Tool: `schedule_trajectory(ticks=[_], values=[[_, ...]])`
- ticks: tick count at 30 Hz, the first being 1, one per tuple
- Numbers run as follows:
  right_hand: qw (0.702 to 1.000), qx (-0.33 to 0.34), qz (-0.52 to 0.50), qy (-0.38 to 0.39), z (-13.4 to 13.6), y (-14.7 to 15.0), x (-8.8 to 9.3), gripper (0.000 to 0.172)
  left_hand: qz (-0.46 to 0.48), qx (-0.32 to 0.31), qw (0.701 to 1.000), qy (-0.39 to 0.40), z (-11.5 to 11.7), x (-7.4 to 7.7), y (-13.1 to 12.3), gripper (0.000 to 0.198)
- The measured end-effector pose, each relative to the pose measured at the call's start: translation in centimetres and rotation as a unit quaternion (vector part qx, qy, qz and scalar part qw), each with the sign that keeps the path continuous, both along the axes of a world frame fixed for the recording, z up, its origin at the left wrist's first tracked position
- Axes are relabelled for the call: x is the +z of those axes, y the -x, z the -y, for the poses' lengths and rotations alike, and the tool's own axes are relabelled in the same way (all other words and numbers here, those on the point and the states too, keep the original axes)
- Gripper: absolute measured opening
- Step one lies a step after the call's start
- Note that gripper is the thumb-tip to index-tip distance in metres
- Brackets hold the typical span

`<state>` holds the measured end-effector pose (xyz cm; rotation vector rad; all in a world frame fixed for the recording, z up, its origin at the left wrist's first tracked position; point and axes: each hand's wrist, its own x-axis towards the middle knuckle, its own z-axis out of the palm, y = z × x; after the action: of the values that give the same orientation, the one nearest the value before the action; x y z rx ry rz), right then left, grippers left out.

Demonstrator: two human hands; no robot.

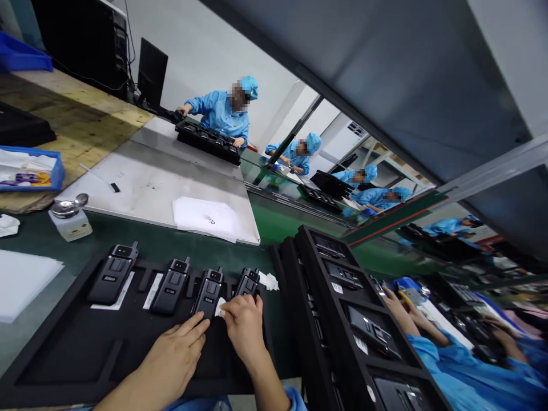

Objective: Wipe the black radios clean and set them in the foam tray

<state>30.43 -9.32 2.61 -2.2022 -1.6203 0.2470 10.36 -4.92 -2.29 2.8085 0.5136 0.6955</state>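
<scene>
A black foam tray (64,354) lies before me with several black handheld radios in a row. My left hand (173,359) rests flat on the tray, fingers stretched toward the third radio (208,292) and touching its lower end. My right hand (245,325) is closed, pinching a small white wipe (220,307) against the side of that radio, just below the fourth radio (248,281). Another crumpled white wipe (269,280) lies right of the fourth radio.
A stack of black trays (342,308) holding radios stands at my right. A metal-topped dispenser bottle (69,218), white sheets (205,217) and a grey plate lie beyond. Co-workers in blue gowns sit along the green conveyor; one person's arm (411,325) works at right.
</scene>
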Motion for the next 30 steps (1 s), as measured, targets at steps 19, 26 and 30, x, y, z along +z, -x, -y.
schedule_trajectory(ticks=[19,26,30], values=[[0.846,-0.163,-0.415,-0.292,-2.0,-12.6,-2.8,0.034,0.002,0.069,0.996,-0.064,1.1,-0.9,-9.8,0.070],[0.849,-0.110,-0.452,-0.250,-3.4,-12.9,-2.8,0.029,-0.004,0.013,0.995,-0.100,1.5,-1.1,-10.1,0.073],[0.869,-0.116,-0.406,-0.257,-2.0,-13.2,-2.0,0.025,-0.002,-0.006,0.995,-0.100,1.7,-0.3,-10.5,0.067]])
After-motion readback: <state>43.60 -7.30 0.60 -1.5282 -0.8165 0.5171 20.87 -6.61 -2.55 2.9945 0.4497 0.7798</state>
